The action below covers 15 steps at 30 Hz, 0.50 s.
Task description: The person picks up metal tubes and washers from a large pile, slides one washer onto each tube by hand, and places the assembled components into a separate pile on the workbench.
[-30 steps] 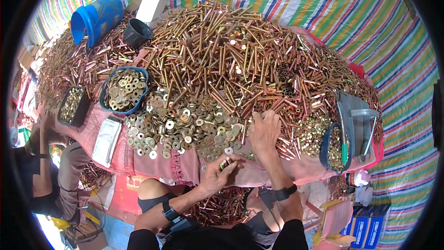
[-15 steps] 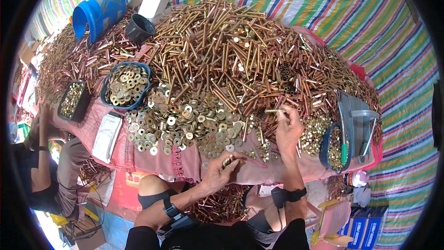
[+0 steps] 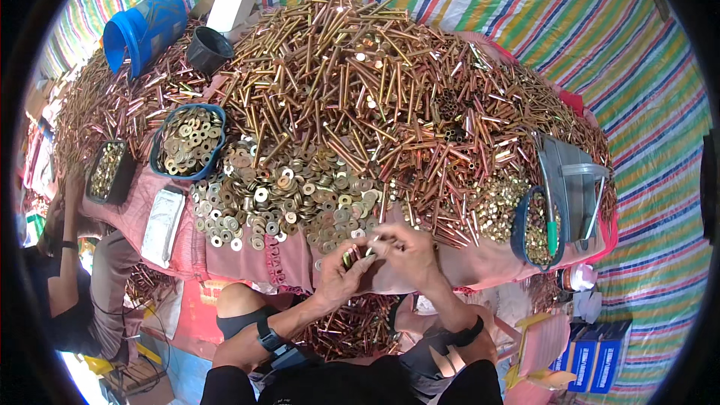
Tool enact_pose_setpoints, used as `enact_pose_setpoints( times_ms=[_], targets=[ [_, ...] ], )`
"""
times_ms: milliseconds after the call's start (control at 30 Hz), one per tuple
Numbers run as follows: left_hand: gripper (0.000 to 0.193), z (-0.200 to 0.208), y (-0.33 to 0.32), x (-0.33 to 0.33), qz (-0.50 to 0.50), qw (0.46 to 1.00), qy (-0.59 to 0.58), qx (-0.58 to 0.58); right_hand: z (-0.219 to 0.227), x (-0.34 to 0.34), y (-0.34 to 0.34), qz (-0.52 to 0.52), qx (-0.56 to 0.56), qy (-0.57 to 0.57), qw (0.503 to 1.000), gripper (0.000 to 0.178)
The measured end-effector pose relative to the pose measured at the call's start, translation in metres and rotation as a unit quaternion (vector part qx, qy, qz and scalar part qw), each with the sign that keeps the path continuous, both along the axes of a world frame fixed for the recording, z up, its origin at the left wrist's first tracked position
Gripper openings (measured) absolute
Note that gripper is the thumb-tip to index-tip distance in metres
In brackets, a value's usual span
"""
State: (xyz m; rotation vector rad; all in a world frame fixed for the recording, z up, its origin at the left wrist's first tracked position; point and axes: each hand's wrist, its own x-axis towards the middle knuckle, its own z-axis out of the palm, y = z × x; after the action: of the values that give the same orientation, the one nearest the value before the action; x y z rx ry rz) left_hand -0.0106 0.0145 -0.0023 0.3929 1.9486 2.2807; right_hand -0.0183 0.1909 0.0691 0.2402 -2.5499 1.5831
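Observation:
My left hand (image 3: 341, 276) is curled around several small yellowish metal fasteners (image 3: 348, 257), their exact kind partly hidden by the fingers. Against its fingertips, my right hand (image 3: 409, 253), slightly smeared by motion, pinches a short shiny metal bolt (image 3: 372, 250). Both hands meet above the near edge of the pink cloth (image 3: 244, 264). Just beyond them spreads a heap of flat round washers (image 3: 300, 199). Behind it rises a large mound of long coppery bolts (image 3: 360, 82). Small brassy nuts (image 3: 495, 206) lie in a heap to the right.
A blue tub (image 3: 154, 157) of washers and a dark tray (image 3: 124, 180) of small nuts stand left, near a silvery packet (image 3: 163, 226). At right are another nut tub (image 3: 517, 236) and a grey bin (image 3: 574, 210). A blue bucket (image 3: 154, 26) lies far left. Another person's arm (image 3: 69, 214) shows at left.
My right hand has come from the bolt pile, near and left, to my left hand, bringing the bolt. My left hand stays closed near the cloth's edge. The whole view has shifted slightly.

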Motion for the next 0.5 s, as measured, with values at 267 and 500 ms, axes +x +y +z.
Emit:
enact_pose_setpoints(
  times_ms=[267, 500],
  targets=[
    [0.015, -0.004, -0.008, 0.004, -0.013, 0.999, 0.019, -0.047, 0.007, 0.005, 0.020, -0.023, 0.095, 0.028, 0.995, 0.022],
    [0.020, -0.004, -0.009, 0.010, -0.010, 0.994, 0.083, -0.067, 0.006, 0.011, 0.047, -0.147, 0.203, 0.036, 0.967, 0.013]
  ],
)
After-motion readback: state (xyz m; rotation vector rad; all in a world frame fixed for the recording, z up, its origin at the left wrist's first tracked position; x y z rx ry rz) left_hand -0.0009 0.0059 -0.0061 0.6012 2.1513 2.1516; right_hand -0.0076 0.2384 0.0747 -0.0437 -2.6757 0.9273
